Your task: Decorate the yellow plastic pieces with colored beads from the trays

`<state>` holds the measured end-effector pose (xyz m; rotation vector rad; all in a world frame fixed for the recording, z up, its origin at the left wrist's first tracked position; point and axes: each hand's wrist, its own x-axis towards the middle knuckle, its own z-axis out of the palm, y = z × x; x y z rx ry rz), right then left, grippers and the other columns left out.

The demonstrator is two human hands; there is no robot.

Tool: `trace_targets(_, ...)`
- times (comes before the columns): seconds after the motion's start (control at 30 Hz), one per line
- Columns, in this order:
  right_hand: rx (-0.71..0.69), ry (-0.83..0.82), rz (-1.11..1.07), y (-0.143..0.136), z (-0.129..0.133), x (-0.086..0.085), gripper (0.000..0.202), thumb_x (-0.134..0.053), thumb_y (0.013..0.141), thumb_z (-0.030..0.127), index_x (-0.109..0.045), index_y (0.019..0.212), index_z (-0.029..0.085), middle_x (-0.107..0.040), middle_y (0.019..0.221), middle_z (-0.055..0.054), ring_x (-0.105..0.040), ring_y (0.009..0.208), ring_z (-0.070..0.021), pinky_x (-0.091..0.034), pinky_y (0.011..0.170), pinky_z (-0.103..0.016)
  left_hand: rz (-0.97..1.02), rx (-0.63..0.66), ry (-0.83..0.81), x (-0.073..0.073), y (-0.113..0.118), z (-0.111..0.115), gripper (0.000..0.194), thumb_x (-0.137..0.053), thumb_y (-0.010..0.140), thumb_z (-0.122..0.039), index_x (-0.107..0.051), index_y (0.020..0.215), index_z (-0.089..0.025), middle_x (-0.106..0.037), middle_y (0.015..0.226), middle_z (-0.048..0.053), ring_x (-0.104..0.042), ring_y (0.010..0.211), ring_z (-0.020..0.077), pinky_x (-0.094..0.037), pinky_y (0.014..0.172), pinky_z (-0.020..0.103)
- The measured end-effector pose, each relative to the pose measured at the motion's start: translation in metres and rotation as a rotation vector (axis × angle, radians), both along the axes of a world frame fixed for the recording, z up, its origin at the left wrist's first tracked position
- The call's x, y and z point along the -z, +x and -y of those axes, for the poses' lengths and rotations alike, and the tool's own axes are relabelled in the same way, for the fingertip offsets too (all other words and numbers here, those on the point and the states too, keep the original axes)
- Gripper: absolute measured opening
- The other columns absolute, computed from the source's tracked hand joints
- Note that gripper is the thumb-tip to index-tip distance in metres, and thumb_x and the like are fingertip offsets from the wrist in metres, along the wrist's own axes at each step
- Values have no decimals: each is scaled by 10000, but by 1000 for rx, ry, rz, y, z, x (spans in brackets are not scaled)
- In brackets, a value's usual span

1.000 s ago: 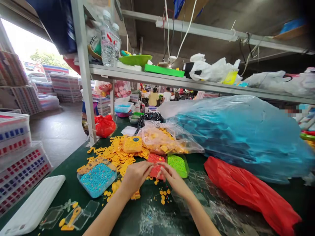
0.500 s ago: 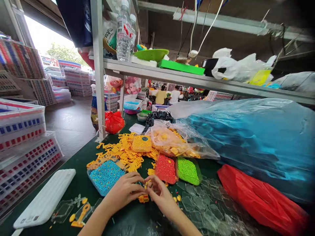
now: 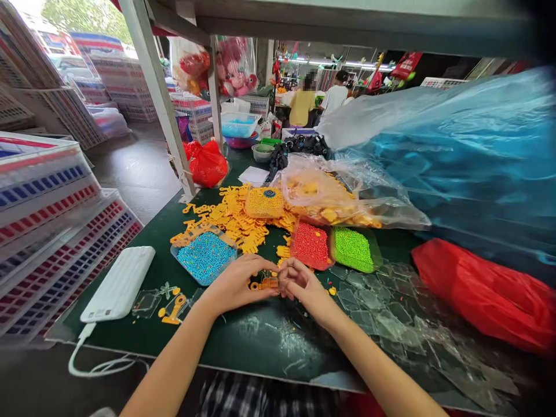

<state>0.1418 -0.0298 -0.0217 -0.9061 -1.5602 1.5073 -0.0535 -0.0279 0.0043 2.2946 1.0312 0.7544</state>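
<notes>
My left hand curves around an orange plastic piece with a ring at one end, its thumb and forefinger closed on it. At the piece's right end, the fingertips of my right hand are pinched together; what lies between them is hidden. Just behind my left hand is a tray of blue beads. Beyond my right hand stand trays of red beads and green beads. A tray of yellow beads rests on a heap of orange plastic pieces.
Clear plastic pieces spread to the right, beside a red bag. A white power bank with a cable lies left. Large blue-filled bags stand behind. Crates are stacked beyond the table's left edge. Two people sit in the background.
The camera has tilted down, so the table edge and my lap show. The orange piece has turned, its ring now pointing left. Both hands stay close together.
</notes>
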Motion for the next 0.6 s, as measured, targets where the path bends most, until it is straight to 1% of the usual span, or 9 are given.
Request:
trace_targets(0.07, 71, 149, 175, 3, 1, 1, 208, -513, 847, 385, -468, 990, 241, -540, 760, 24, -525, 649, -133, -442, 595, -259, -91, -62, -19, 1, -2, 0, 367, -678, 837, -376, -606, 1160, -217, -685, 1128, 56, -609, 1044, 214, -456, 918, 350)
trace_targets(0.13, 155, 372, 445, 6, 2, 0, 206, -491, 881, 326, -514, 1063, 231, -622, 897, -33, -585, 795, -173, -481, 706, -309, -195, -102, -28, 2, -3, -1, 401, -675, 836, -387, -592, 1191, -221, -686, 1125, 53, -603, 1045, 230, -447, 920, 367)
trace_targets(0.17, 174, 479, 576, 8, 3, -1, 205, -485, 895, 299, -539, 1079, 226, -642, 966, -58, -598, 868, -193, -488, 760, -335, -240, -105, -30, 2, -3, -1, 413, -671, 837, -391, -585, 1204, -222, -689, 1114, 52, -603, 1039, 236, -443, 920, 373)
trace_targets(0.23, 148, 627, 761, 11, 4, -2, 198, -480, 913, 273, -582, 1073, 217, -654, 1045, -84, -605, 959, -224, -493, 816, -372, -304, -99, -24, 3, -2, -2, 428, -657, 843, -396, -574, 1225, -222, -697, 1074, 49, -607, 1017, 237, -439, 916, 375)
trace_targets(0.3, 88, 690, 857, 13, 5, -3, 211, -506, 916, 294, -601, 1084, 210, -655, 1053, -91, -609, 971, -238, -505, 806, -382, -343, -90, 0, 4, 0, -1, 436, -642, 849, -410, -571, 1234, -218, -697, 1029, 52, -609, 997, 237, -438, 910, 372)
trace_targets(0.4, 30, 722, 948, 14, 5, -2, 290, -597, 877, 358, -605, 1123, 204, -645, 1067, -99, -604, 958, -254, -515, 774, -387, -393, -92, 35, 5, 3, 0, 445, -630, 854, -426, -571, 1243, -219, -681, 1009, 65, -604, 986, 243, -439, 894, 365)
trace_targets(0.6, -28, 735, 998, 16, 2, 1, 254, -634, 862, 302, -623, 1094, 199, -645, 1048, -96, -582, 967, -257, -516, 776, -396, -420, -74, 30, 8, 5, -1, 430, -627, 860, -387, -572, 1252, -218, -666, 1042, 72, -592, 998, 237, -433, 893, 360)
